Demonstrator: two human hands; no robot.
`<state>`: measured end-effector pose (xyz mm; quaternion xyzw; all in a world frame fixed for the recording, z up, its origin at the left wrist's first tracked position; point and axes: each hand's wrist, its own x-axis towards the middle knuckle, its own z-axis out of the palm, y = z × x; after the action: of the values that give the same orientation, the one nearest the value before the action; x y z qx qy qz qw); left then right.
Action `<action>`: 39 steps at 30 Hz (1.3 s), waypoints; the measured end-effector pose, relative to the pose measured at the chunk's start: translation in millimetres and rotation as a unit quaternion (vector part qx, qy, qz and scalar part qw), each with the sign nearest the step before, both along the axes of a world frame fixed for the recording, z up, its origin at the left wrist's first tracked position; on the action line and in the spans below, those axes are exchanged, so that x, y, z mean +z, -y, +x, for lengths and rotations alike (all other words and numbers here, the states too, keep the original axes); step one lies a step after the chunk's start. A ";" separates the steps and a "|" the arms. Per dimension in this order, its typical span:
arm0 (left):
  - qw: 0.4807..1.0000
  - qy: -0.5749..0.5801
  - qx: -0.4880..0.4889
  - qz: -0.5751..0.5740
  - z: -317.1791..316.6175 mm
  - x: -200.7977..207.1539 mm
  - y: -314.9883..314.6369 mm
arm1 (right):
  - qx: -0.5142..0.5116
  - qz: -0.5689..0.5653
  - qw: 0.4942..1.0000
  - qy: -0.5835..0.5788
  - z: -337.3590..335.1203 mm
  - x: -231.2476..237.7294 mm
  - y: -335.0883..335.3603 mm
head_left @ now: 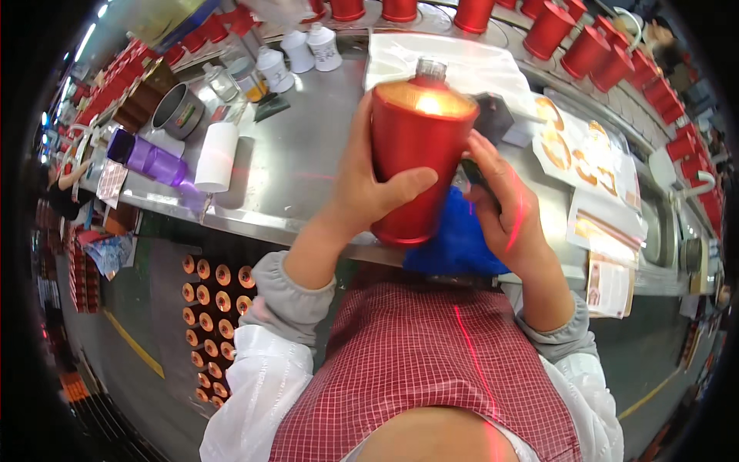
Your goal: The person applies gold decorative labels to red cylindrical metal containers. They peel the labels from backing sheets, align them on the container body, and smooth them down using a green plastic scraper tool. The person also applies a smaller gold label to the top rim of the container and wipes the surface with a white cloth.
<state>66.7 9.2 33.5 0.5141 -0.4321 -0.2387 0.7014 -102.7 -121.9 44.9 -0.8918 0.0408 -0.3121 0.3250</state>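
Most fingers of the left hand (368,186) hide behind the glossy red cylindrical bottle (419,154); toward eleven o'clock, the top edge crops a blurred yellow-and-blue object (158,23).

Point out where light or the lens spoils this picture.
Head view: bright glare on the gold shoulder of the red bottle; head view: the steel table shines, its edge bent; head view: red streak across the checked apron.
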 end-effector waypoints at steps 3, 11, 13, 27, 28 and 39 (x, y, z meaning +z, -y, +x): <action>0.988 -0.096 -0.104 0.069 -21.2 27.9 13.3 | -0.037 0.078 0.996 -0.038 -22.7 18.7 -5.3; 0.953 -0.240 -0.138 0.124 -46.2 -14.4 66.3 | -0.092 0.173 0.973 -0.120 -46.1 -28.3 37.3; 0.957 -0.237 -0.120 0.117 -43.5 -22.6 78.9 | -0.093 0.165 0.975 -0.116 -42.9 -33.9 46.6; 0.982 -0.110 -0.051 0.147 -60.4 -19.7 75.2 | -0.322 -0.121 0.924 -0.164 -234.1 -45.2 204.6; 0.980 -0.107 -0.058 0.155 -61.1 -19.1 76.8 | -0.353 -0.157 0.904 -0.184 -267.0 -53.0 227.6; 0.975 -0.158 -0.037 0.151 -66.9 -27.3 74.0 | -0.411 0.028 0.879 -0.240 -355.4 -33.8 309.1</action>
<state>-0.1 -64.8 6.2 0.5538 -0.2938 -0.4050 0.6655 -458.1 -431.0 11.1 -0.8332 0.4887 -0.1926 0.1726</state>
